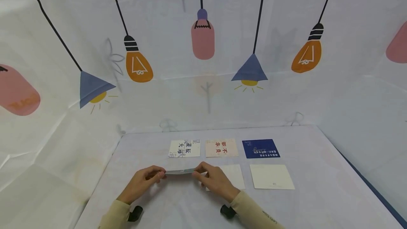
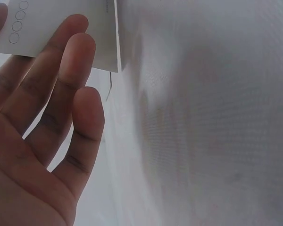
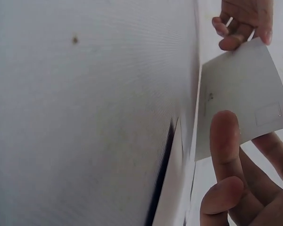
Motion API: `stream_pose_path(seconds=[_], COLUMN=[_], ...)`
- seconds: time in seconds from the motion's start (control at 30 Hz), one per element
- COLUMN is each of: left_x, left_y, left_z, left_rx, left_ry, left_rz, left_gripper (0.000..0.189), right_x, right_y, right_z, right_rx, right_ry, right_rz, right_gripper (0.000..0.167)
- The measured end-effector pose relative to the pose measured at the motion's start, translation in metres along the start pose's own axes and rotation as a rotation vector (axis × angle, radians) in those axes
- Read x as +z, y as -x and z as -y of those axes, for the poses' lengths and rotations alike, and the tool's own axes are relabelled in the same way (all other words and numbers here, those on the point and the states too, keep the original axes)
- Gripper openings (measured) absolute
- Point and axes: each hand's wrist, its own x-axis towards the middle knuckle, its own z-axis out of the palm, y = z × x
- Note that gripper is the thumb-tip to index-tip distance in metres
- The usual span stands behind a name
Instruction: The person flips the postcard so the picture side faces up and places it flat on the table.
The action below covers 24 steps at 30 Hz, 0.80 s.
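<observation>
A postcard (image 1: 179, 171) is stretched between both hands, seen almost edge-on in the head view and raised a little off the table. At its left end the left hand (image 1: 143, 182) pinches it by thumb and fingers. The right hand (image 1: 217, 181) pinches the right end. Printed circles show on the pale side of the postcard (image 2: 101, 47) in the left wrist view, and a stamp box marks the postcard (image 3: 240, 84) in the right wrist view. Behind the right hand lies a plain white postcard (image 1: 234, 174), partly covered by it.
Beyond the hands lie a black-lettered postcard (image 1: 184, 148), a red-lettered cream postcard (image 1: 213, 148) and a navy postcard (image 1: 260, 144) in a row. A plain cream postcard (image 1: 271, 177) lies to the right. White cloth (image 1: 203, 109) printed with lamps hangs behind the table (image 1: 318, 186).
</observation>
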Motion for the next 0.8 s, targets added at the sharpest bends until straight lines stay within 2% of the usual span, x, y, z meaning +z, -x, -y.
stream_pose_path(seconds=[0.2, 0.5, 0.8], left_x=[0.0003, 0.0002, -0.0014], left_y=[0.0006, 0.0029, 0.0068], left_z=[0.0008, 0.0013, 0.0045], left_rx=[0.01, -0.035, 0.004], left_ry=[-0.018, -0.049, -0.052], left_rz=[-0.002, 0.014, 0.082], left_gripper=[0.035, 0.037, 0.036], right_x=[-0.0013, -0.0015, 0.0003], right_y=[0.0017, 0.0052, 0.0068], right_z=[0.0006, 0.004, 0.005], right_rx=[-0.008, -0.012, 0.018], right_ry=[0.029, 0.104, 0.205], right_rz=[0.028, 0.073, 0.114], right_gripper=[0.03, 0.028, 0.031])
